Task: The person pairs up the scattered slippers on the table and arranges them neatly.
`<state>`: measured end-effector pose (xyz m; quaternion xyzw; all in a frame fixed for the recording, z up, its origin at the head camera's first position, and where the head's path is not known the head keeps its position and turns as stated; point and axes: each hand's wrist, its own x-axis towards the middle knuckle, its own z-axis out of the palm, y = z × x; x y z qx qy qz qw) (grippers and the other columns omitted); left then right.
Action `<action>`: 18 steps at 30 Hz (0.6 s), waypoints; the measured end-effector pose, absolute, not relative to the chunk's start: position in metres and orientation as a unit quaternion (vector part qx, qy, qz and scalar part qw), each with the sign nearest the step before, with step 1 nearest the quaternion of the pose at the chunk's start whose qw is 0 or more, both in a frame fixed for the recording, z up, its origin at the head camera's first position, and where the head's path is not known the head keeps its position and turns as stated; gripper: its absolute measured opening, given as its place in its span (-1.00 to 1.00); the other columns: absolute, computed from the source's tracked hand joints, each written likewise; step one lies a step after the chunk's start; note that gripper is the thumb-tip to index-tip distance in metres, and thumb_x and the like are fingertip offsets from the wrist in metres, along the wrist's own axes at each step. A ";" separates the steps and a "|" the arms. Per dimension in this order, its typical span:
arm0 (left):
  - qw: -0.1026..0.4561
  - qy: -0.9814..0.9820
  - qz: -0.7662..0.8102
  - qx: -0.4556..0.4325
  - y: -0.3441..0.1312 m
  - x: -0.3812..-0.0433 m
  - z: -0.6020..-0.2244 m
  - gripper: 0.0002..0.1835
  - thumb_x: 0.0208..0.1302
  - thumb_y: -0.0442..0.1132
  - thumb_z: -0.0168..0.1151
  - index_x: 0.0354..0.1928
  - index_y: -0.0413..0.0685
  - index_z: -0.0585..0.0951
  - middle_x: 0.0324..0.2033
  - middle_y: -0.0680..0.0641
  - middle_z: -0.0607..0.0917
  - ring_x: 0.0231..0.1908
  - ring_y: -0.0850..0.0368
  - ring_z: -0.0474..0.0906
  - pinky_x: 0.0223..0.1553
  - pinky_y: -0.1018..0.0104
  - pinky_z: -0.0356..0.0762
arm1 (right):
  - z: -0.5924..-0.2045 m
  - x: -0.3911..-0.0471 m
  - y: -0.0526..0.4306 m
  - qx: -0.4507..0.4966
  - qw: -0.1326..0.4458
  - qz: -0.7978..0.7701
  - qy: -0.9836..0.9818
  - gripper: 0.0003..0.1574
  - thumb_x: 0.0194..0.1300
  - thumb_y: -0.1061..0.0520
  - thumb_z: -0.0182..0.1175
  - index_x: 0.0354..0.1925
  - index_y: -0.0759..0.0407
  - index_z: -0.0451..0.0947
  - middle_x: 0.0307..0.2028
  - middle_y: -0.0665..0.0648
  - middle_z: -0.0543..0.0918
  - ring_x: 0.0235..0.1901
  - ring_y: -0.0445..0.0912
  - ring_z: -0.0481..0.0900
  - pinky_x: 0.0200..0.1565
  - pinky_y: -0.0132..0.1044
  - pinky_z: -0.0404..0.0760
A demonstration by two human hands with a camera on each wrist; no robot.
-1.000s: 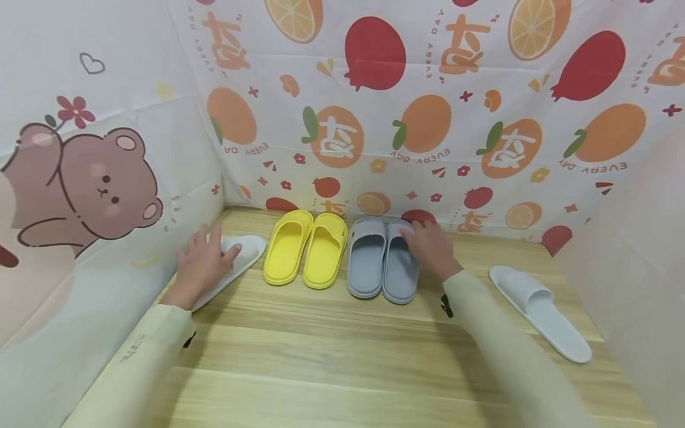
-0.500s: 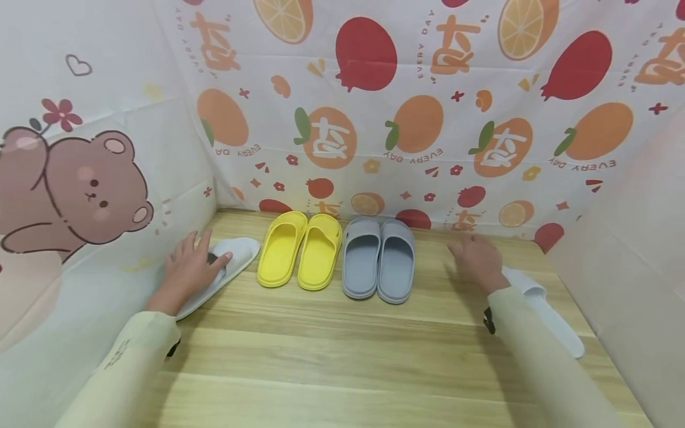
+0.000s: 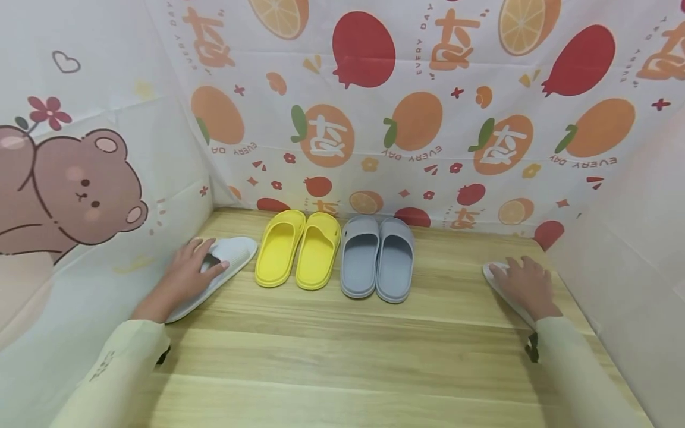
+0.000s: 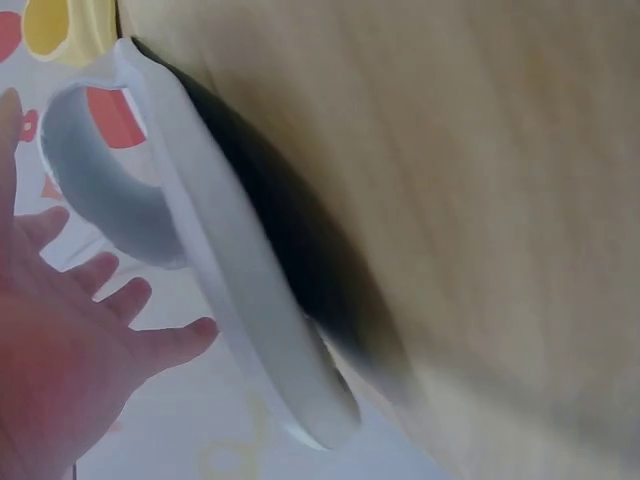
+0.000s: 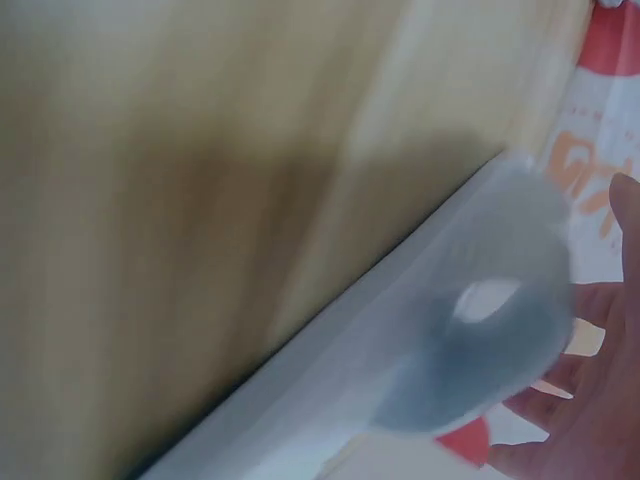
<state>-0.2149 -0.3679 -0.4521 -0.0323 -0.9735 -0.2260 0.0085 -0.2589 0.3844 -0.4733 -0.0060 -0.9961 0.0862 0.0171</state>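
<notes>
Fruit-print cloth (image 3: 374,137) reads "EVERY DAY"; sleeve lettering (image 3: 103,365) illegible. Left hand (image 3: 184,274), fingers spread, is at curved-strap left white slipper (image 3: 239,249), wood-grain floor (image 3: 342,356). Right hand (image 3: 527,287), fingers relaxed, covers right white slipper (image 5: 485,225).

- Slide row (image 3: 321,255), two pairs (landmark): on the surface (image 3: 342,362).
- Backdrop (image 3: 364,137): behind row.
- Left slipper (image 3: 238,249): left of row; left hand (image 3: 187,276) above.
- Right slipper (image 5: 500,225): well right of row; right hand (image 3: 527,286) above.
</notes>
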 end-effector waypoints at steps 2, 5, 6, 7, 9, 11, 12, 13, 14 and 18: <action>0.007 -0.973 -0.228 -0.034 -0.368 -0.214 -0.454 -0.05 0.46 0.32 -0.02 0.57 -0.23 0.00 0.46 -0.52 0.00 0.41 -0.61 -0.11 0.28 -0.55 -0.07 | -0.477 -0.254 0.395 -0.011 0.015 0.084 -0.996 0.11 0.48 -0.52 -0.36 0.41 0.40 0.20 0.35 0.67 0.14 0.28 0.62 0.09 0.21 0.59 -0.02; 0.001 -0.971 -0.236 -0.037 -0.371 -0.212 -0.458 -0.06 0.48 0.28 -0.02 0.56 -0.26 -0.01 0.43 -0.55 0.04 0.38 -0.62 -0.07 0.26 -0.54 -0.02 | -0.481 -0.247 0.404 -0.005 0.022 0.077 -0.997 0.10 0.49 -0.50 -0.36 0.41 0.42 0.19 0.31 0.69 0.17 0.23 0.64 0.16 0.16 0.58 0.08; -0.002 -0.970 -0.239 -0.038 -0.371 -0.212 -0.459 -0.07 0.49 0.26 -0.01 0.56 -0.27 -0.02 0.42 -0.56 0.05 0.38 -0.63 -0.07 0.25 -0.55 -0.02 | -0.482 -0.244 0.406 -0.003 0.025 0.075 -0.997 0.09 0.50 -0.50 -0.35 0.41 0.42 0.18 0.30 0.69 0.18 0.21 0.64 0.19 0.14 0.57 0.12; -0.003 -0.969 -0.242 -0.039 -0.372 -0.211 -0.460 -0.07 0.49 0.25 -0.01 0.56 -0.28 -0.02 0.42 -0.56 0.05 0.38 -0.63 -0.07 0.24 -0.55 -0.02 | -0.483 -0.242 0.407 -0.001 0.028 0.075 -0.997 0.09 0.50 -0.49 -0.34 0.41 0.43 0.18 0.29 0.70 0.19 0.19 0.64 0.21 0.13 0.56 0.16; -0.004 -0.968 -0.247 -0.043 -0.373 -0.210 -0.462 -0.09 0.50 0.22 0.00 0.56 -0.29 -0.01 0.41 -0.58 0.04 0.37 -0.66 -0.08 0.22 -0.57 -0.02 | -0.484 -0.238 0.408 -0.001 0.029 0.084 -0.996 0.08 0.51 -0.47 -0.31 0.42 0.44 0.16 0.28 0.71 0.19 0.18 0.64 0.23 0.14 0.55 0.19; -0.003 -0.967 -0.250 -0.047 -0.373 -0.210 -0.464 -0.11 0.51 0.19 0.01 0.55 -0.30 -0.01 0.41 -0.59 0.02 0.36 -0.68 -0.10 0.21 -0.59 -0.04 | -0.485 -0.234 0.410 -0.005 0.025 0.098 -0.995 0.09 0.51 -0.46 -0.29 0.44 0.47 0.12 0.29 0.72 0.18 0.19 0.63 0.21 0.14 0.54 0.21; -0.002 -0.966 -0.252 -0.048 -0.372 -0.211 -0.465 -0.12 0.51 0.17 0.02 0.55 -0.30 0.00 0.42 -0.59 0.01 0.36 -0.68 -0.10 0.21 -0.59 -0.05 | -0.486 -0.232 0.411 -0.008 0.023 0.103 -0.994 0.09 0.51 -0.45 -0.29 0.45 0.47 0.10 0.29 0.72 0.17 0.20 0.62 0.21 0.14 0.53 0.22; -0.002 -0.966 -0.253 -0.049 -0.372 -0.210 -0.464 -0.13 0.51 0.17 0.02 0.55 -0.30 0.00 0.42 -0.60 0.01 0.36 -0.69 -0.11 0.22 -0.59 -0.06 | -0.486 -0.231 0.411 -0.011 0.020 0.109 -0.994 0.10 0.51 -0.45 -0.29 0.46 0.47 0.08 0.29 0.72 0.17 0.21 0.62 0.21 0.13 0.54 0.23; -0.002 -0.966 -0.253 -0.048 -0.372 -0.210 -0.464 -0.13 0.51 0.17 0.02 0.54 -0.29 0.01 0.42 -0.60 0.00 0.36 -0.70 -0.11 0.21 -0.59 -0.06 | -0.487 -0.229 0.411 -0.015 0.015 0.115 -0.993 0.11 0.51 -0.46 -0.30 0.47 0.46 0.06 0.29 0.71 0.16 0.22 0.61 0.20 0.11 0.55 0.25; -0.009 -0.967 -0.250 -0.040 -0.371 -0.210 -0.460 -0.13 0.50 0.18 0.04 0.54 -0.30 0.03 0.41 -0.59 0.02 0.35 -0.70 -0.09 0.22 -0.58 -0.04 | -0.489 -0.226 0.412 -0.029 -0.006 0.129 -0.991 0.15 0.48 -0.51 -0.32 0.51 0.42 -0.03 0.32 0.67 0.14 0.24 0.59 0.17 0.01 0.57 0.31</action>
